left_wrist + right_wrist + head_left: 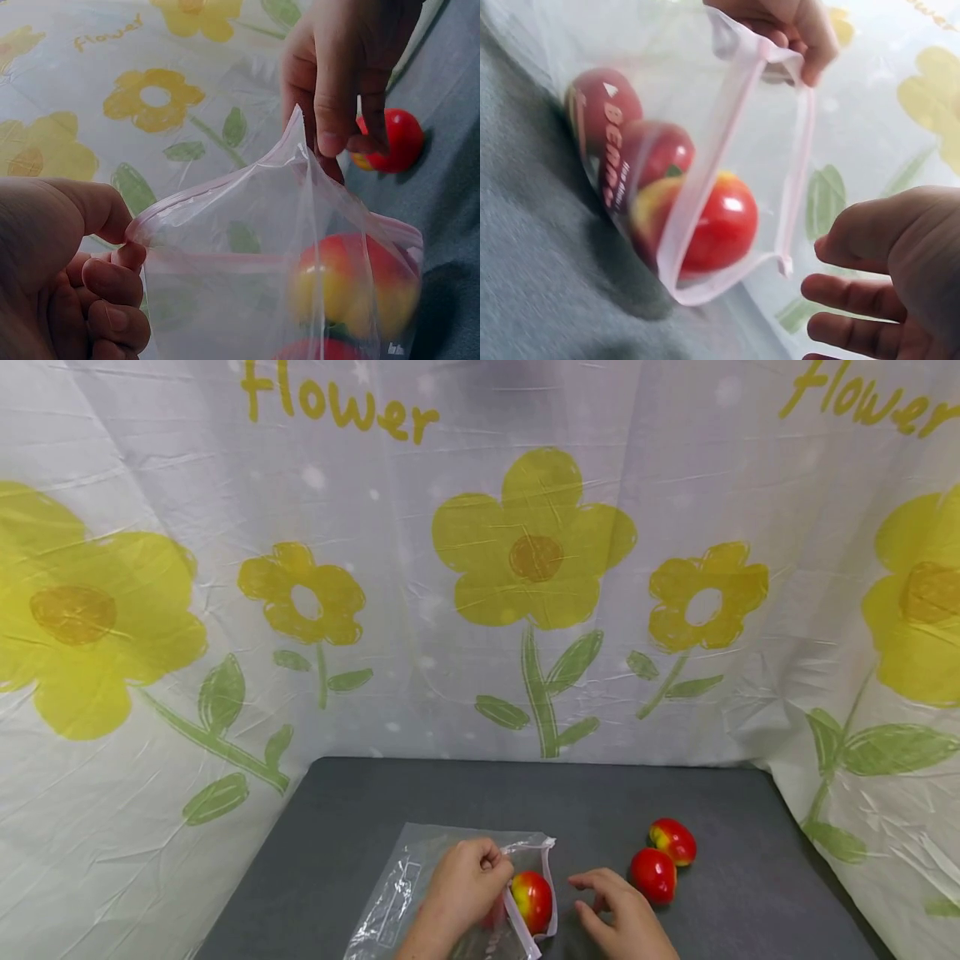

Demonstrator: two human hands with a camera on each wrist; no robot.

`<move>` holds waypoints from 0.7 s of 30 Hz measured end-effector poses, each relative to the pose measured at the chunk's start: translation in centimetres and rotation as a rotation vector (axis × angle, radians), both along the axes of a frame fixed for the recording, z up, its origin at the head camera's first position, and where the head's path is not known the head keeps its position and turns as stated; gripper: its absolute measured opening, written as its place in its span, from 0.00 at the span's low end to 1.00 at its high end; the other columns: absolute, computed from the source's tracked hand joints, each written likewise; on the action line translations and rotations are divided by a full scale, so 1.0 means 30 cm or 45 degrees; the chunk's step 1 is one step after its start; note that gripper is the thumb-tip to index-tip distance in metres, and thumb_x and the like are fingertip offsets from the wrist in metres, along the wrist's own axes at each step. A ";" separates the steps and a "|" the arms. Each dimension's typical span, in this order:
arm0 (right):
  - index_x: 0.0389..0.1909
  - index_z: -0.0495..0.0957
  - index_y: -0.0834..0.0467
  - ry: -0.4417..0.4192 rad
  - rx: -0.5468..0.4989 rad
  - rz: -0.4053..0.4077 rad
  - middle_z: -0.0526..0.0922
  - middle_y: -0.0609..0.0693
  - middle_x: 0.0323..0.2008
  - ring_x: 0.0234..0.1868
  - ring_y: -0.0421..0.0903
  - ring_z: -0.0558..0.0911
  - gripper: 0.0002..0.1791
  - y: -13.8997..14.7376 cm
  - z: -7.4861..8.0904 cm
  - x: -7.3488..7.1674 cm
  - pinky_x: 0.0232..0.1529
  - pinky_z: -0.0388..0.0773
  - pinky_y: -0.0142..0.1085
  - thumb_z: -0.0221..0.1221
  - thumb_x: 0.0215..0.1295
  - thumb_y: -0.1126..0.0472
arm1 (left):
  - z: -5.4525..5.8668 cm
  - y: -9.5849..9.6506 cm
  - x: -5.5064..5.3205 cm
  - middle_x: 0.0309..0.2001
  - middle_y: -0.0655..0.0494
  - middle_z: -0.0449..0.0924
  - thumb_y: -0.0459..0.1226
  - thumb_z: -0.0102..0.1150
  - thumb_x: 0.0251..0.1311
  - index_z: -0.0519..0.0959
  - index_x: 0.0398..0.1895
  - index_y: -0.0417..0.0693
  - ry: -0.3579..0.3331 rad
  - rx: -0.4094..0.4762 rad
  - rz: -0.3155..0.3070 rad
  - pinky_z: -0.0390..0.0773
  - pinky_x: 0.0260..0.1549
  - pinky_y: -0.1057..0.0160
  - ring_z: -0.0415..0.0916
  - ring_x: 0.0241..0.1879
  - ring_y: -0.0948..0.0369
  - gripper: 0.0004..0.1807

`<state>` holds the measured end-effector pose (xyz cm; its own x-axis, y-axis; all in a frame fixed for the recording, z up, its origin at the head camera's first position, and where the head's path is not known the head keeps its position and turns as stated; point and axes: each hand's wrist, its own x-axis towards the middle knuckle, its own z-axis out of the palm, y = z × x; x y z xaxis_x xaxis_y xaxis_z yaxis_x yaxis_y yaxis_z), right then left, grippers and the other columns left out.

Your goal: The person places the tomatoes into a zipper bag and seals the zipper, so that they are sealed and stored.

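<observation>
My left hand (468, 881) pinches the upper edge of a clear zip bag (217, 300) between thumb and forefinger, and the pink-trimmed mouth gapes toward the right. Inside the bag lie several red and yellow apples; the nearest apple (724, 225) sits right at the opening, the others (604, 105) deeper behind printed plastic. My right hand (618, 914) is beside the mouth with fingers spread and holding nothing, as the right wrist view shows its fingers (855, 296) apart from the bag.
Two loose apples, a front one (652, 877) and a rear one (673, 841), lie together on the dark grey table (450, 789) just beyond my right hand. A white curtain (450, 710) printed with yellow flowers hangs behind the table and along its sides.
</observation>
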<state>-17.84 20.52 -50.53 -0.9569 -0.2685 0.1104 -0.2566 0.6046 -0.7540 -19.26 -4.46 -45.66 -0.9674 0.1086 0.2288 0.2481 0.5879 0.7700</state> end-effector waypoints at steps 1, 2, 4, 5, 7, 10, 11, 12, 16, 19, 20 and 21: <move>0.51 0.83 0.56 0.011 -0.001 -0.034 0.82 0.49 0.45 0.31 0.39 0.73 0.14 0.005 0.001 0.001 0.34 0.77 0.33 0.67 0.65 0.61 | 0.000 0.000 0.000 0.16 0.66 0.67 0.37 0.62 0.52 0.75 0.17 0.54 0.001 0.001 -0.001 0.64 0.19 0.66 0.64 0.19 0.67 0.09; 0.50 0.83 0.55 0.015 -0.006 -0.070 0.82 0.49 0.44 0.31 0.38 0.73 0.14 0.011 0.001 0.002 0.34 0.77 0.33 0.68 0.64 0.61 | 0.000 0.000 0.000 0.15 0.66 0.67 0.37 0.62 0.52 0.75 0.17 0.53 0.001 0.002 -0.001 0.64 0.19 0.66 0.63 0.19 0.67 0.09; 0.49 0.83 0.54 0.027 -0.006 -0.152 0.82 0.47 0.44 0.30 0.37 0.73 0.14 0.022 0.003 0.004 0.36 0.78 0.33 0.69 0.63 0.62 | 0.000 -0.001 0.000 0.15 0.66 0.67 0.37 0.63 0.52 0.76 0.17 0.53 0.000 0.005 -0.002 0.64 0.19 0.66 0.63 0.18 0.67 0.09; 0.48 0.84 0.53 0.031 -0.001 -0.194 0.82 0.46 0.43 0.30 0.36 0.73 0.14 0.028 0.005 0.004 0.37 0.78 0.33 0.70 0.62 0.63 | 0.000 -0.001 0.000 0.15 0.66 0.67 0.36 0.63 0.52 0.76 0.17 0.53 0.000 0.005 -0.002 0.64 0.18 0.66 0.63 0.18 0.67 0.09; 0.47 0.84 0.52 0.066 0.006 -0.269 0.82 0.43 0.42 0.29 0.35 0.73 0.14 0.040 0.009 0.004 0.39 0.79 0.34 0.71 0.60 0.65 | 0.000 -0.001 -0.001 0.15 0.66 0.67 0.36 0.62 0.52 0.76 0.17 0.53 0.007 0.002 -0.002 0.64 0.19 0.67 0.64 0.18 0.68 0.09; 0.47 0.85 0.51 0.121 0.032 -0.362 0.82 0.41 0.42 0.30 0.34 0.73 0.15 0.063 0.014 0.005 0.39 0.79 0.34 0.71 0.59 0.67 | 0.000 -0.001 -0.003 0.16 0.67 0.68 0.36 0.62 0.51 0.76 0.17 0.53 0.015 0.001 -0.001 0.65 0.19 0.67 0.64 0.19 0.68 0.09; 0.47 0.85 0.51 0.137 0.038 -0.384 0.81 0.42 0.42 0.29 0.34 0.73 0.16 0.073 0.015 0.006 0.38 0.78 0.34 0.71 0.59 0.67 | -0.001 -0.001 -0.003 0.16 0.67 0.68 0.36 0.62 0.51 0.76 0.17 0.53 0.015 0.002 -0.002 0.65 0.18 0.67 0.64 0.19 0.68 0.08; 0.48 0.85 0.52 0.164 0.051 -0.406 0.81 0.42 0.42 0.29 0.34 0.73 0.16 0.084 0.016 0.007 0.37 0.77 0.34 0.71 0.59 0.67 | -0.001 -0.001 -0.003 0.16 0.67 0.68 0.36 0.62 0.51 0.76 0.17 0.53 0.015 0.004 -0.003 0.65 0.18 0.67 0.64 0.19 0.68 0.08; 0.49 0.85 0.54 0.237 0.106 -0.478 0.82 0.47 0.45 0.31 0.36 0.75 0.17 0.135 0.020 0.005 0.35 0.78 0.35 0.72 0.58 0.67 | -0.002 -0.001 -0.003 0.16 0.67 0.68 0.36 0.62 0.51 0.77 0.17 0.53 0.008 0.006 0.002 0.64 0.18 0.67 0.64 0.18 0.68 0.08; 0.50 0.85 0.56 0.226 0.134 -0.508 0.83 0.50 0.46 0.33 0.39 0.79 0.18 0.177 0.025 -0.003 0.39 0.80 0.39 0.71 0.58 0.66 | -0.003 -0.003 -0.001 0.16 0.66 0.68 0.36 0.63 0.50 0.77 0.18 0.53 0.004 0.009 0.003 0.64 0.18 0.67 0.64 0.19 0.68 0.07; 0.50 0.84 0.58 0.208 0.135 -0.514 0.83 0.52 0.46 0.34 0.41 0.80 0.18 0.191 0.027 -0.007 0.40 0.81 0.40 0.71 0.58 0.66 | -0.003 -0.003 0.000 0.16 0.66 0.68 0.36 0.63 0.50 0.77 0.18 0.53 0.000 0.011 0.002 0.64 0.18 0.67 0.64 0.19 0.68 0.07; 0.51 0.84 0.59 0.187 0.138 -0.520 0.82 0.53 0.47 0.35 0.42 0.81 0.18 0.205 0.029 -0.011 0.40 0.81 0.41 0.71 0.58 0.66 | -0.003 -0.004 0.000 0.16 0.66 0.69 0.36 0.63 0.50 0.77 0.18 0.53 -0.002 0.013 0.001 0.64 0.18 0.66 0.64 0.19 0.68 0.07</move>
